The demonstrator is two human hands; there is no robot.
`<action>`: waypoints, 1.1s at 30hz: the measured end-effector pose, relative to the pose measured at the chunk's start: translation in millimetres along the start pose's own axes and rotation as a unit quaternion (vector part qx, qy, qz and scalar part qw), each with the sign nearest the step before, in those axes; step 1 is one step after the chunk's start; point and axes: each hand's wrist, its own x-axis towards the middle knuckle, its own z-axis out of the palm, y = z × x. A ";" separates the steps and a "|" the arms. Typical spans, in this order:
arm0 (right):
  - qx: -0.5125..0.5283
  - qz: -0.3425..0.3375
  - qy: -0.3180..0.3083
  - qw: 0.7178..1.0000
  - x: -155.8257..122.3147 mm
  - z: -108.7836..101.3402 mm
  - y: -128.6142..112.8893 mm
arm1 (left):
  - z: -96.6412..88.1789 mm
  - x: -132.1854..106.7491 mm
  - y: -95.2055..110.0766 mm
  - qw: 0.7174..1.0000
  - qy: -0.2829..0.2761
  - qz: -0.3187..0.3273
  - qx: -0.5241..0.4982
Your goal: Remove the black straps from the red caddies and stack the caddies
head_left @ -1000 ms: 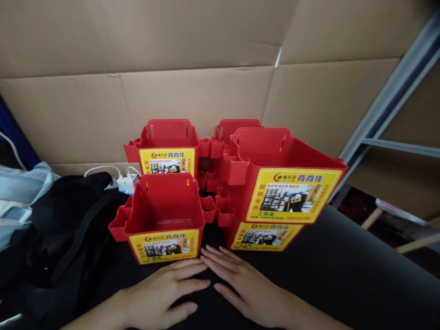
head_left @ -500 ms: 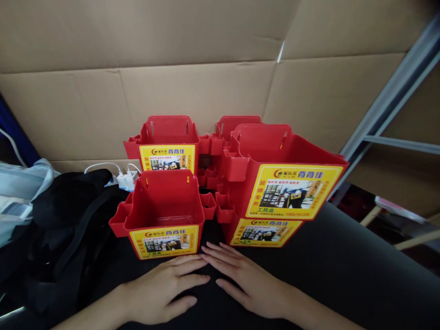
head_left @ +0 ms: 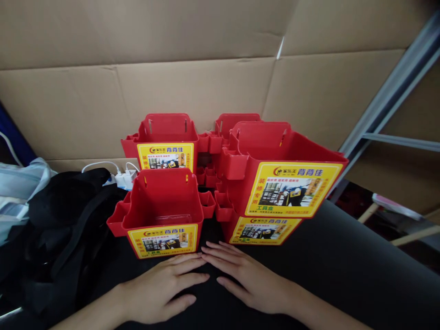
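Observation:
My left hand [head_left: 168, 286] and my right hand [head_left: 240, 275] lie flat on the black tabletop [head_left: 330, 284], fingers stretched out and fingertips meeting. Neither holds anything. Just beyond the left hand stands a red plastic tool box [head_left: 163, 197] with a yellow label and small side pockets. Past the right hand, a larger-looking red tool box [head_left: 288, 151] is stacked on a lower red tool box [head_left: 264, 231]. Behind these are another labelled red tool box [head_left: 168, 128] at the left and one partly hidden red tool box [head_left: 237, 120] at the right.
Brown cardboard [head_left: 192, 87] walls the back. To the left lie a heap of black fabric [head_left: 65, 220], a pale plastic bag [head_left: 20, 188] and a power strip with white plugs [head_left: 124, 178]. A grey metal frame [head_left: 381, 105] slants along the right side.
The view has shifted very slightly, so the boxes sit a little higher and further left in it. Both hands keep the same pose on the tabletop.

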 end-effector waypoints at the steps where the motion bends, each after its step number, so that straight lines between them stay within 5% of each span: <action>1: -0.001 0.000 -0.001 1.000 -0.2 -0.2 -0.3 | -0.3 0.2 0.2 1.000 -0.004 -0.002 0.001; 33: -0.009 -0.004 0.002 1.000 -0.5 0.0 -0.6 | 2.2 -1.9 2.2 1.000 0.015 -0.002 -0.006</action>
